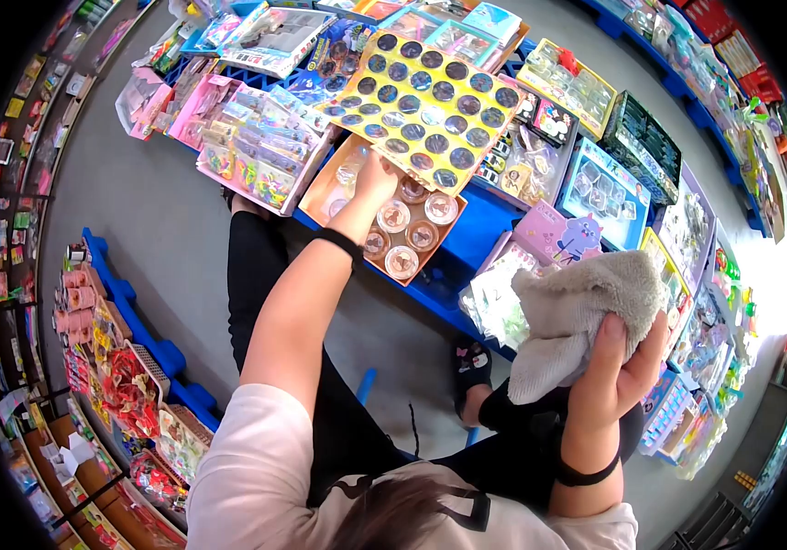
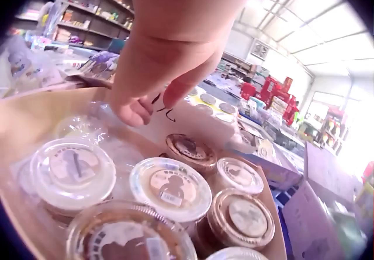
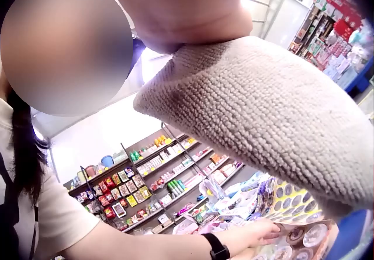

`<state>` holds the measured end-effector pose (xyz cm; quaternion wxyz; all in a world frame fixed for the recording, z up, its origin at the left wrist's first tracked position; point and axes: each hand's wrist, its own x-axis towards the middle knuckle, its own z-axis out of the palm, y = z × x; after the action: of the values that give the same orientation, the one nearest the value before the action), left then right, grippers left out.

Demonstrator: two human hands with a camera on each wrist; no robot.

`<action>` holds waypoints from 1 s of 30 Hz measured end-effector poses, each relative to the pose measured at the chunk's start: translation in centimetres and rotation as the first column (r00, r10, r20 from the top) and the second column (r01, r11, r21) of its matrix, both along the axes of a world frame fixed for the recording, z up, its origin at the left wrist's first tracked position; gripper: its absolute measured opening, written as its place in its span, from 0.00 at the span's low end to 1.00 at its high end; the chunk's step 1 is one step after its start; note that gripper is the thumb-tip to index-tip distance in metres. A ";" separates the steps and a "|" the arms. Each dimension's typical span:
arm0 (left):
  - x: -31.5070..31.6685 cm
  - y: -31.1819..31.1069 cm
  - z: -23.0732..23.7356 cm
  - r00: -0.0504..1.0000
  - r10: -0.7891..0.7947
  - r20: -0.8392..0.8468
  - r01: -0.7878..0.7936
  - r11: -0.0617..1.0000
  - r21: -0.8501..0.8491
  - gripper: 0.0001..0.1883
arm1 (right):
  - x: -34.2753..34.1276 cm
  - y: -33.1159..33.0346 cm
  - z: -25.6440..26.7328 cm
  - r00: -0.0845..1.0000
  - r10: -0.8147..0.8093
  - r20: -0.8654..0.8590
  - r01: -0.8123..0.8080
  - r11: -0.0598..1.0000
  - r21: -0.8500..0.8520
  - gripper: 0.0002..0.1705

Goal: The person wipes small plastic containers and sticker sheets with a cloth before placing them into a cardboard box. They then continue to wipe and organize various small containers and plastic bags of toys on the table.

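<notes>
My left hand reaches down into an open cardboard box of round clear-lidded tubs. Its fingertips are at the near edge of a yellow card set with dark round pieces, which partly hides them. In the left wrist view the fingers bend down beside a white panel with black writing, above the tubs; I cannot tell whether they grip it. My right hand holds a folded grey-beige towel up in front of my body, thumb and fingers on its lower part. The towel fills much of the right wrist view.
A pink box of bagged toys stands left of the tubs. To the right lie a purple cartoon box, white packets and a blue boxed set. A blue pallet with goods sits on the floor at left; shelves line the wall.
</notes>
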<state>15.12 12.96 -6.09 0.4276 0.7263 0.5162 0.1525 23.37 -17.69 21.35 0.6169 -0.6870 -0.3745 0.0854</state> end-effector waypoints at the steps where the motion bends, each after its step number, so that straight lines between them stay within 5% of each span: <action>1: -0.8 -1.1 0.4 0.974 -0.110 -0.197 0.132 0.986 0.103 0.29 | 0.1 -0.1 0.1 1.000 -0.005 -0.004 0.005 1.000 -0.001 0.18; 2: -1.7 -2.4 0.7 0.966 -0.194 -0.173 0.226 0.956 0.189 0.33 | 0.3 -0.3 0.2 0.998 0.012 0.055 -0.011 1.000 -0.022 0.18; 3: -2.0 -3.8 2.6 0.887 -0.279 -0.368 0.293 0.956 -0.017 0.38 | 0.3 -0.4 0.3 0.993 0.031 0.111 -0.026 0.999 -0.045 0.17; 6: -2.3 -7.1 3.0 0.735 -0.347 -0.583 0.471 0.880 0.070 0.42 | 0.0 -0.5 -0.1 0.998 0.035 0.055 -0.035 0.999 0.004 0.17; 14: -1.5 -7.5 1.8 0.788 -0.320 -0.526 0.420 0.904 0.080 0.40 | 0.3 -1.5 0.0 0.996 0.083 0.031 -0.085 0.995 0.061 0.16; 19: -5.9 -6.4 2.2 0.729 -0.275 -0.626 0.446 0.885 0.131 0.38 | 0.6 -1.8 0.2 0.997 0.057 0.051 -0.059 0.997 0.043 0.15; 22: -6.4 -4.2 1.3 0.708 -0.456 -0.539 0.583 0.808 0.083 0.33 | 0.6 -2.0 0.2 0.994 0.084 0.074 -0.086 0.996 0.026 0.15; 26: -6.1 -3.2 1.2 0.673 -0.474 -0.568 0.615 0.785 0.074 0.32 | 0.6 -2.0 0.3 0.993 0.049 0.107 -0.053 0.998 0.029 0.15; 29: -7.4 -2.1 1.0 0.761 -0.391 -0.518 0.500 0.862 0.083 0.32 | 0.7 -2.1 0.0 0.994 0.034 0.107 -0.038 0.999 0.037 0.15; 30: -8.0 -2.2 1.3 0.691 -0.411 -0.595 0.548 0.835 0.060 0.32 | 0.7 -2.1 0.0 0.993 0.030 0.118 -0.034 0.999 0.026 0.15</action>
<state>7.13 10.80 -4.79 0.1942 0.8926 0.3872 -0.1252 24.11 -19.77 21.35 0.6019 -0.6759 -0.4224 0.0493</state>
